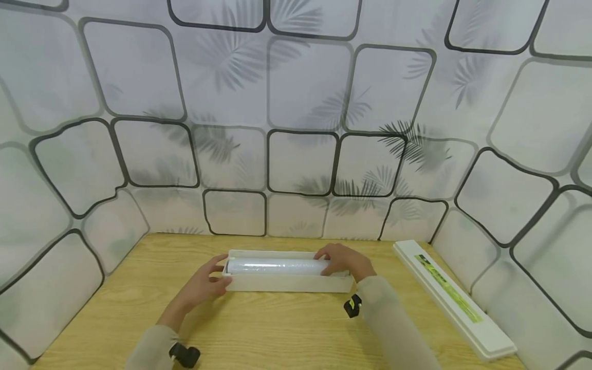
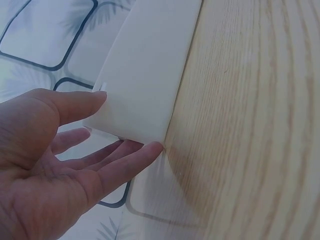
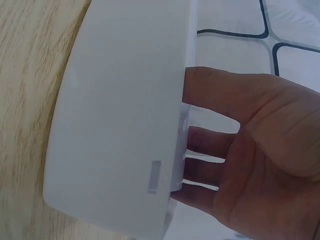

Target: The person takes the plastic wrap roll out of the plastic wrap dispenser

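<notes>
A long white box point(image 1: 289, 283) lies lengthwise on the table, its top uncovered. Inside it is a shiny, whitish roll of plastic wrap point(image 1: 277, 266). My left hand point(image 1: 203, 282) holds the box's left end, with digits at its front and back corners. In the left wrist view, the fingertips of my left hand point(image 2: 65, 160) touch the box's end and edge. Over the right part of the box, my right hand point(image 1: 344, 259) reaches down and grips the roll. The box's front wall point(image 3: 117, 110) hides the tips of those digits in the right wrist view.
A long white lid point(image 1: 453, 298) with a green label lies slanted on the right side of the wooden table point(image 1: 277, 329). Patterned fabric walls point(image 1: 300, 103) enclose the table at the back and both sides. Each wrist wears a small black camera.
</notes>
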Motion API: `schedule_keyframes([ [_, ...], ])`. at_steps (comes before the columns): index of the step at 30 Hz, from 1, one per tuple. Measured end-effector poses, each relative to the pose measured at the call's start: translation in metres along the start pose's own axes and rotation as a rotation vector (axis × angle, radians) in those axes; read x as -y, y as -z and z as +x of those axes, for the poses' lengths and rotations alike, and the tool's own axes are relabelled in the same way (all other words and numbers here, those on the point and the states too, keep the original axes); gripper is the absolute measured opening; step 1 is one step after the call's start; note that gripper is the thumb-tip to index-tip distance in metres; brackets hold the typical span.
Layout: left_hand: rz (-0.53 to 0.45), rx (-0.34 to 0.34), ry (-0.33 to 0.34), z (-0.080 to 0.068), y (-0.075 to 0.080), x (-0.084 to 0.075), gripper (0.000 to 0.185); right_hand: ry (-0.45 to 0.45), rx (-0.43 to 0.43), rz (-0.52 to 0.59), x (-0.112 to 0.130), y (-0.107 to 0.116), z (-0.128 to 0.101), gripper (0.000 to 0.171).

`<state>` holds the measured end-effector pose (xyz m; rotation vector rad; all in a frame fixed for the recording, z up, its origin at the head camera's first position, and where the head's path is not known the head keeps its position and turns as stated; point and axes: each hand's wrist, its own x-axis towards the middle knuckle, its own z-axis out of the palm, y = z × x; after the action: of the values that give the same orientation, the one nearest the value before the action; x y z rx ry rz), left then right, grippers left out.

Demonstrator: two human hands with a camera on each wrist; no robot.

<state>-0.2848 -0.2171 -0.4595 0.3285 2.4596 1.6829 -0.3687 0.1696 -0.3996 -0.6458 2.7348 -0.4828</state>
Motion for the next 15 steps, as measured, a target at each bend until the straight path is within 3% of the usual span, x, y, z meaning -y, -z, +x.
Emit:
schedule_keyframes([
  [15, -0.012, 0.003, -0.018, 0.0, 0.0001, 0.0003, 0.076, 0.01, 0.087, 0.049, -0.0038, -0.0036, 0.0075, 0.059],
])
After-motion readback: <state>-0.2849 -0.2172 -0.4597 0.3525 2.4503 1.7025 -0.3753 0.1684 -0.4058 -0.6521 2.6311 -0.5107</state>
